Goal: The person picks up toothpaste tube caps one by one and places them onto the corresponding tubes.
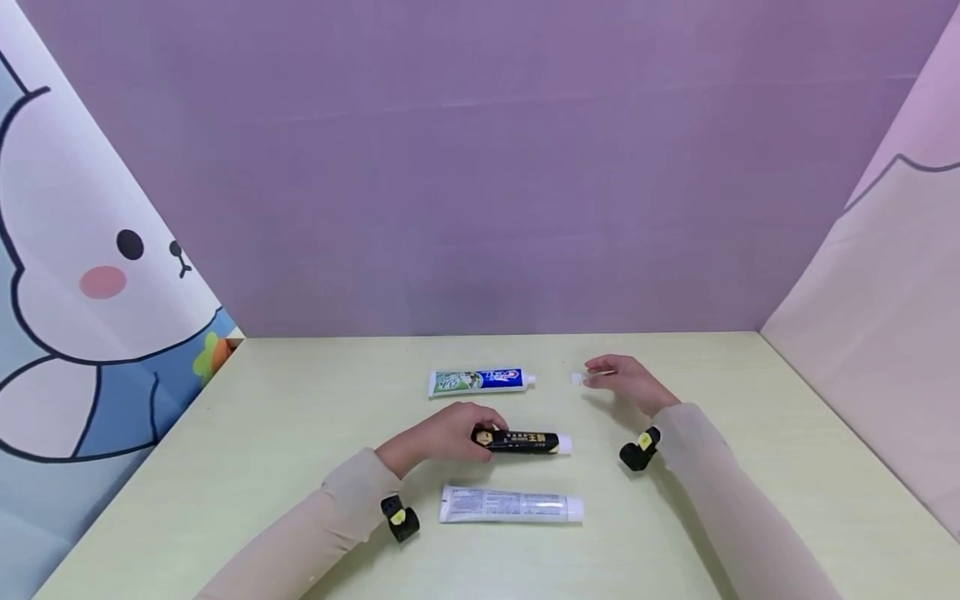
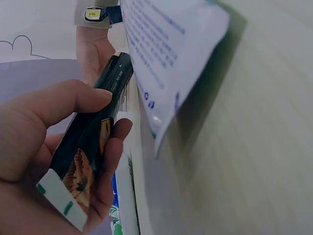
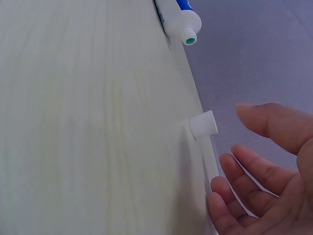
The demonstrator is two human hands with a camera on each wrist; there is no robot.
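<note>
Three toothpaste tubes lie roughly parallel across the surface (image 1: 300, 400), all with their cap ends toward the person's right, an arrangement that seems to leave those ends within easy reach of the right hand (image 1: 626, 382). The blue-and-green tube (image 1: 480, 381) lies farthest from the person and has no cap; its bare nozzle (image 3: 190, 39) shows a green mouth. A loose white cap (image 3: 203, 125) sits on the surface beyond that nozzle, apart from it, and by its look probably belongs there; which end is down I cannot tell. The white tube (image 1: 510, 506), nearest the person, is capped and lies flat with its printed side up.

Between those two is the black tube (image 1: 521, 442), gripped near its flat tail by the left hand (image 1: 450, 432): thumb on one side, fingers curled round the other. Holding it there keeps its white end cap (image 1: 565, 445) unobstructed. Whether the tube touches the surface is unclear. The right hand holds nothing; its thumb and fingers are spread well apart, just beside the loose cap.
</note>
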